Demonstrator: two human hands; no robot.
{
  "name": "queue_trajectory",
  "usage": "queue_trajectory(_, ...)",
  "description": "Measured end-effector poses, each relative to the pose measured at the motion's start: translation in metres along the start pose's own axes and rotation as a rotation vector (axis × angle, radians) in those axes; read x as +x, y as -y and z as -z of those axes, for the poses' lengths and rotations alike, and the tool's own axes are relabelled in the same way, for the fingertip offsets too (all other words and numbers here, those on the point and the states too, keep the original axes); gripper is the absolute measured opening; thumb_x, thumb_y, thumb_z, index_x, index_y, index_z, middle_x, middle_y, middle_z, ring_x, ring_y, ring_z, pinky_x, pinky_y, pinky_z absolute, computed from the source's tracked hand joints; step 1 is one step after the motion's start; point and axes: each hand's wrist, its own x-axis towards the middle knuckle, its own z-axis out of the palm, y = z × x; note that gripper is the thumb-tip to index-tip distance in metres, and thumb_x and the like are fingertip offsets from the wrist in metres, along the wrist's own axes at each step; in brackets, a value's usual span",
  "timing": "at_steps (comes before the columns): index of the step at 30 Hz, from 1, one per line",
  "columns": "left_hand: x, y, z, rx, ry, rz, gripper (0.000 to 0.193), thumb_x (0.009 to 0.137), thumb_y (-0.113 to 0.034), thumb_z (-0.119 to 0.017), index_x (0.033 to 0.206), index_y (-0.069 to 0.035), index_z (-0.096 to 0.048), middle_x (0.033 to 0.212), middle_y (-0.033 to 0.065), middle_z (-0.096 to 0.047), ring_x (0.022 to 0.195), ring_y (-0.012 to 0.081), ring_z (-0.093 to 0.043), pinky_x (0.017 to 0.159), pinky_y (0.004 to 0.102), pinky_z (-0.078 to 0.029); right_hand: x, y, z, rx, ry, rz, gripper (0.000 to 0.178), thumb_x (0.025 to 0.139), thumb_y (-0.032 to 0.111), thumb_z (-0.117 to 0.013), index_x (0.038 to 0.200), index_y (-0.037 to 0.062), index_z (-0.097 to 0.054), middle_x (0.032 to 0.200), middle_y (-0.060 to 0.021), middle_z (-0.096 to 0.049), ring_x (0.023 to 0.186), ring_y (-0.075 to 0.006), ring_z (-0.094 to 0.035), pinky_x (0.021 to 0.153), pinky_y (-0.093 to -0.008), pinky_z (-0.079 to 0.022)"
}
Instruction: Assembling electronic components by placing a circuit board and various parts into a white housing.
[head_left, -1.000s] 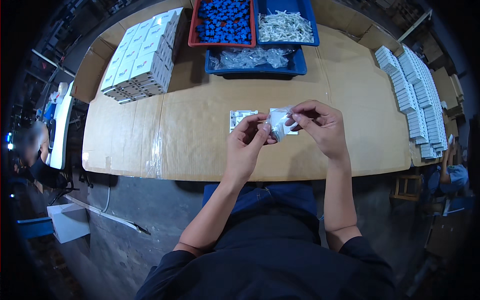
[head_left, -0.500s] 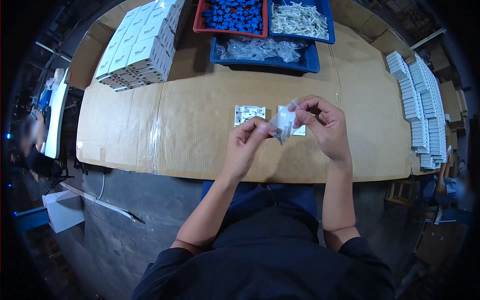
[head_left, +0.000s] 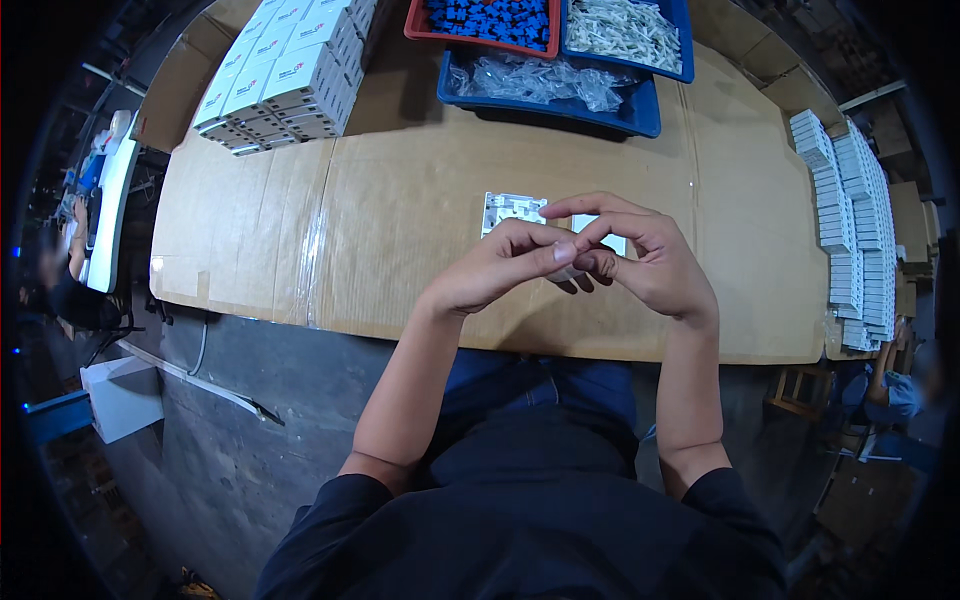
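My left hand (head_left: 498, 268) and my right hand (head_left: 650, 262) meet above the near middle of the table, thumbs and fingertips pressed together. Between them is a small clear plastic bag (head_left: 567, 274), mostly hidden by my fingers; only a pale sliver shows under my left thumb. My right forefinger reaches out over the back of the pinch. Just beyond my hands lies a white plastic housing (head_left: 503, 208) with its molded inner side up. A flat white plate (head_left: 612, 242) beside it is partly covered by my right hand.
Stacked white boxes (head_left: 285, 80) stand at the far left. At the back are a red tray (head_left: 480, 40) of blue parts, a blue tray (head_left: 688, 60) of whitish pieces and another blue tray (head_left: 550, 118) of clear bags. White units (head_left: 845, 230) are piled at right. People sit at both sides.
My hands have come together and the bag, earlier stretched between them with small parts visible in it, is now mostly covered by my fingers. The whole view has shifted slightly.
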Motion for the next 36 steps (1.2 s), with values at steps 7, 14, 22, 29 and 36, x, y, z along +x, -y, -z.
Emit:
queue_trajectory(7,0.001,0.007,-0.004,-0.280,0.025,-0.032,0.050,0.108,-0.042,-0.059,0.126,0.004,-0.070,0.114,0.0148,-0.075,0.103,0.0240,-0.074,0.096,0.0404,-0.058,0.003,0.004,0.004,0.033,0.029,-0.132,0.007,0.095,-0.004,-0.070,0.100,-0.0011,-0.073,0.133,-0.0144,-0.069,0.112,-0.0200,-0.069,0.085,-0.0319,-0.058)
queue_trajectory(14,0.003,0.026,-0.005,-0.196,-0.172,-0.011,0.049,0.108,-0.042,-0.060,0.127,0.002,-0.070,0.110,0.0099,-0.074,0.100,0.0195,-0.071,0.095,0.0369,-0.056,0.002,-0.003,0.005,-0.164,0.016,0.115,0.010,0.094,0.001,-0.074,0.103,-0.0029,-0.073,0.128,-0.0155,-0.070,0.104,-0.0228,-0.071,0.086,-0.0338,-0.059)
queue_trajectory(22,0.004,0.026,-0.003,-0.363,-0.241,0.077,0.057,0.111,-0.051,-0.048,0.130,0.000,-0.065,0.107,0.0083,-0.073,0.091,0.0198,-0.069,0.083,0.0349,-0.056,0.001,0.000,0.006,-0.227,-0.024,0.022,0.029,0.094,0.009,-0.077,0.121,-0.0004,-0.075,0.127,-0.0161,-0.072,0.120,-0.0293,-0.069,0.103,-0.0378,-0.054)
queue_trajectory(29,0.008,0.026,-0.009,-0.397,-0.236,0.102,0.055,0.110,-0.048,-0.051,0.134,0.000,-0.063,0.115,0.0114,-0.072,0.095,0.0220,-0.070,0.088,0.0365,-0.056,0.005,-0.019,0.023,-0.161,-0.104,0.021,0.020,0.096,0.011,-0.075,0.110,-0.0034,-0.076,0.121,-0.0131,-0.076,0.110,-0.0208,-0.071,0.098,-0.0339,-0.054)
queue_trajectory(36,0.000,0.029,-0.019,-0.099,-0.163,0.063,0.057,0.095,-0.016,-0.077,0.147,0.001,-0.057,0.133,0.0153,-0.069,0.128,0.0242,-0.064,0.114,0.0363,-0.045,0.045,-0.088,0.118,-0.239,-0.454,-0.088,0.017,0.101,0.012,-0.070,0.109,-0.0016,-0.076,0.105,-0.0062,-0.078,0.095,-0.0119,-0.069,0.085,-0.0285,-0.054)
